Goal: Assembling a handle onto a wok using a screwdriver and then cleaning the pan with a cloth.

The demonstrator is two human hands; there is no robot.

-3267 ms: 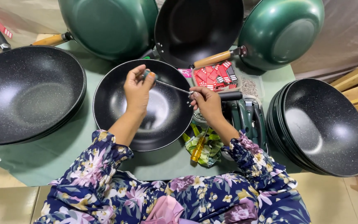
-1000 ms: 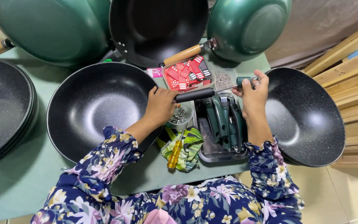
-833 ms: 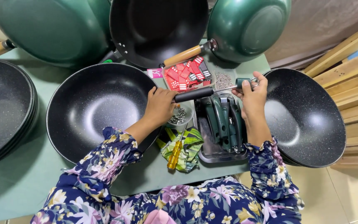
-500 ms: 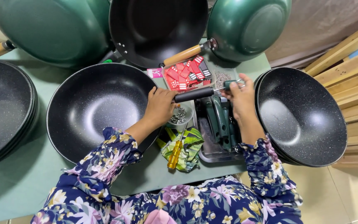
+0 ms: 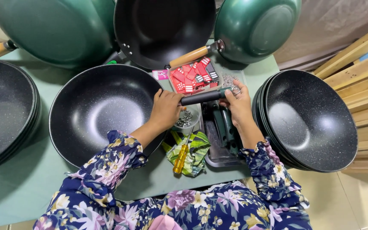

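The dark handle [image 5: 202, 97] is held level against the rim of the black wok [image 5: 101, 111], just above the small bowl of screws [image 5: 187, 120]. It is gripped at its inner end by the left hand [image 5: 166, 109], while its ringed outer end is pinched by the right hand [image 5: 237, 101]. The handle is best kept aligned and steady. Half a second earlier, the right hand was placed slightly higher.

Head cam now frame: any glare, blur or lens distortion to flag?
Head view: sharp overall, no motion blur on the left hand or right hand. Soft overhead glare on the black wok and the stacked woks. Wide-angle bowing at the edges. The dark handle stays readable; soft shadows on the green table.
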